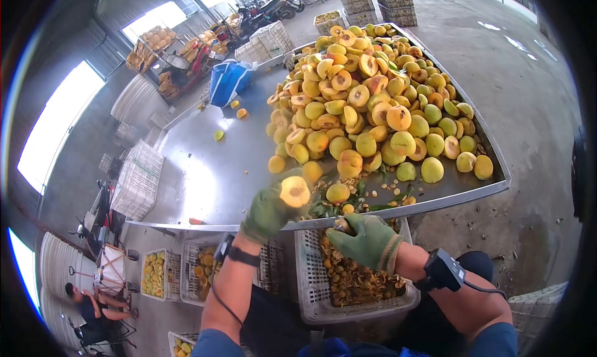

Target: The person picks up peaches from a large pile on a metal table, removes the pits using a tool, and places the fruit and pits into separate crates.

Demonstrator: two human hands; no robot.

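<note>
My left hand [268, 213], in a green glove, is closed around a halved yellow peach [295, 191] with its cut face showing, above the near edge of the metal table [186, 201]. My right hand [367, 237], also gloved in green, is closed at the table edge. A small object [341, 224] shows at its fingertips, too little visible to name. Beyond both hands rises a big heap of whole and halved peaches [367, 108]. Below my right hand stands a white plastic crate [309, 288] with brown pits and scraps [357, 279] in it.
A blue bag [229, 83] lies on the table's far left. Crates of peaches [160, 273] stand on the floor at left, near a seated person [93, 310]. Stacked crates [393, 2] and motorbikes [267, 12] are at the back. Leaves and loose pits [379, 195] lie before the heap.
</note>
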